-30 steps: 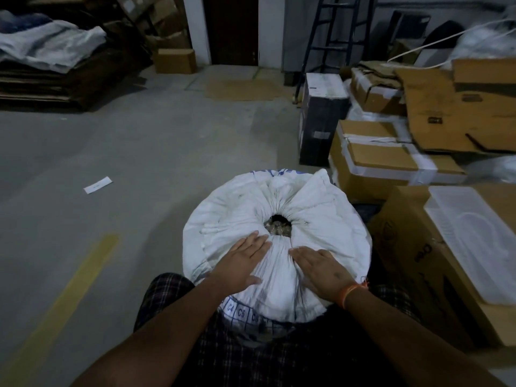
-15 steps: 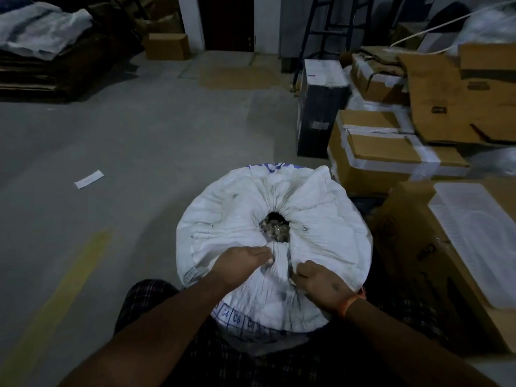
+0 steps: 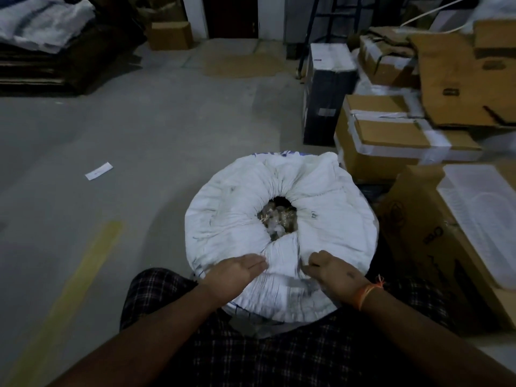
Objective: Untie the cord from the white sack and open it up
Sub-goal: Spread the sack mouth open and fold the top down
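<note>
A full white woven sack (image 3: 231, 208) stands upright on the floor right in front of me. Its gathered mouth (image 3: 279, 216) gapes as a dark hole at the top centre, with brownish contents showing inside. No cord can be made out around the mouth. My left hand (image 3: 231, 272) grips the near fabric on the left of a bunched pleat. My right hand (image 3: 332, 269), with an orange thread at the wrist, pinches the fabric on the pleat's right side. Both hands sit on the near edge of the sack, below the hole.
Cardboard boxes (image 3: 391, 138) crowd the right side, touching the sack, with a clear plastic lid (image 3: 483, 219) on the nearest one. A black box (image 3: 326, 93) stands behind. Grey concrete floor lies to the left, with a paper slip (image 3: 98, 171) and a yellow line (image 3: 75, 277).
Both hands closed on the near fabric and pulled it toward me. The hole at the sack's mouth has grown wider and shows more of the contents.
</note>
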Available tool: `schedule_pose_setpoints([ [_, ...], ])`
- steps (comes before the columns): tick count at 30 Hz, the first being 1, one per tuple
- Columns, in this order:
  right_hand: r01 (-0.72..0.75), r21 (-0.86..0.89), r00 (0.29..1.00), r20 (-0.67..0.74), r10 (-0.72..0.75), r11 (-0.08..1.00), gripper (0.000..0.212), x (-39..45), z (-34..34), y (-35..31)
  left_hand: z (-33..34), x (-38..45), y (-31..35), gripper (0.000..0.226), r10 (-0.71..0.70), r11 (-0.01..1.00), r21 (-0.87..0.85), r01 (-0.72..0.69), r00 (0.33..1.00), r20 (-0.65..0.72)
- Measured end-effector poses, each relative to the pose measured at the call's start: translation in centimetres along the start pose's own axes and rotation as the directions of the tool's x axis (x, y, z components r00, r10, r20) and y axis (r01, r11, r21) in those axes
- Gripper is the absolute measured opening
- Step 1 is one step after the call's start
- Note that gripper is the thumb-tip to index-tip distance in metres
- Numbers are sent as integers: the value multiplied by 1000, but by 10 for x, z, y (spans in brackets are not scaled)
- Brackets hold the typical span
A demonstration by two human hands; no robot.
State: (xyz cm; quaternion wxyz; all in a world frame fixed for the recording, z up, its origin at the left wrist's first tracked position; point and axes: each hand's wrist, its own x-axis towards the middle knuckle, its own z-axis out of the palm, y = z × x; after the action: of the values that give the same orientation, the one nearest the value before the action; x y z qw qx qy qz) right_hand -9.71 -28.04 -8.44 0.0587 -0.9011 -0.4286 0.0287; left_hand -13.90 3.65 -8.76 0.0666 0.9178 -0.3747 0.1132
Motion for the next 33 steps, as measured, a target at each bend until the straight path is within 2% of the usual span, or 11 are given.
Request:
schedule_pose_setpoints([
  [3, -119, 319, 968, -175, 181, 940, 32, 9, -23, 3, -14, 20, 1, 35, -81, 994, -91, 68, 984, -157],
  [5, -169, 475, 906, -269, 326, 863, 29, 19, -42, 11, -28, 38, -1, 33, -238, 957, -229, 179, 935, -263],
  [8, -238, 580, 812, -322, 487, 779, 20, 37, -64, 38, -40, 68, -18, 29, -544, 819, -437, 373, 747, -382],
  [11, -312, 606, 759, -305, 576, 732, 20, 60, -74, 78, -38, 96, -56, 28, -716, 665, -597, 450, 612, -336],
  [14, -405, 596, 747, -222, 627, 694, 27, 82, -76, 115, -26, 120, -100, 37, -765, 604, -563, 564, 609, -211],
  [15, -457, 580, 742, -170, 649, 674, 33, 87, -75, 125, -20, 125, -115, 45, -815, 542, -516, 663, 565, -129],
  [18, -579, 545, 738, 33, 674, 606, 55, 95, -66, 147, -15, 131, -143, 66, -847, 231, -448, 864, 405, 345],
  [20, -599, 536, 759, 143, 635, 594, 67, 97, -59, 157, -11, 132, -150, 75, -673, 119, -500, 858, 440, 595],
  [22, -594, 514, 778, 171, 604, 619, 70, 101, -59, 160, 1, 133, -152, 81, -598, 149, -493, 857, 475, 645],
  [27, -511, 495, 847, 149, 510, 703, 60, 113, -66, 166, 21, 133, -162, 59, -688, 328, -605, 726, 622, 373],
  [33, -563, 354, 803, 21, 596, 747, 50, 100, -69, 196, 16, 131, -183, 57, -788, 547, -331, 769, 607, 108],
])
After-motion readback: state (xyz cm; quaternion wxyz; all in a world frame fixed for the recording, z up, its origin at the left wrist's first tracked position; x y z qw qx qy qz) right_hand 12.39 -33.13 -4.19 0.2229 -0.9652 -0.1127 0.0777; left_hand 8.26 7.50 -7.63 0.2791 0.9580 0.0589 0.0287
